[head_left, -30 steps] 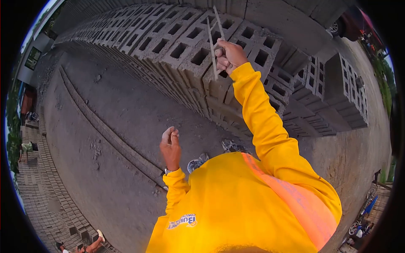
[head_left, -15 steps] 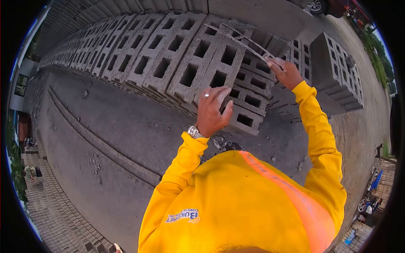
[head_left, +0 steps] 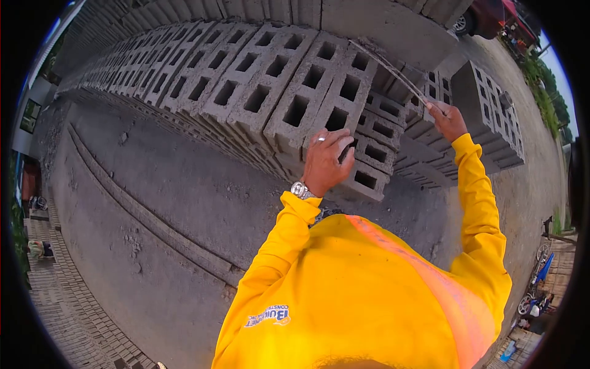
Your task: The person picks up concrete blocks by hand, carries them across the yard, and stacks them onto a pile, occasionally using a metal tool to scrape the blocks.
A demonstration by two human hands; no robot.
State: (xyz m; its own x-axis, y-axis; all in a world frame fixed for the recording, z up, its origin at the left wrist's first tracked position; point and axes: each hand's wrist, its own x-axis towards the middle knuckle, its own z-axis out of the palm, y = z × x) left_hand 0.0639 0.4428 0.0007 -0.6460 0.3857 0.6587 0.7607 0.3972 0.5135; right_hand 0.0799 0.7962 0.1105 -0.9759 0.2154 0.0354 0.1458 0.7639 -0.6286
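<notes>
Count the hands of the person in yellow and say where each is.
2. The left hand is at the near edge of the end hollow block; the right hand, farther right, grips a thin rod-like tool. Both show plainly.

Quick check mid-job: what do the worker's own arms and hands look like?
Long, bright yellow sleeves, wrinkled along their length, reach to near the wrists. The left hand is gloveless, with a silvery ring and a metallic wristwatch. The right hand is gloveless too; no ring or watch shows there.
</notes>
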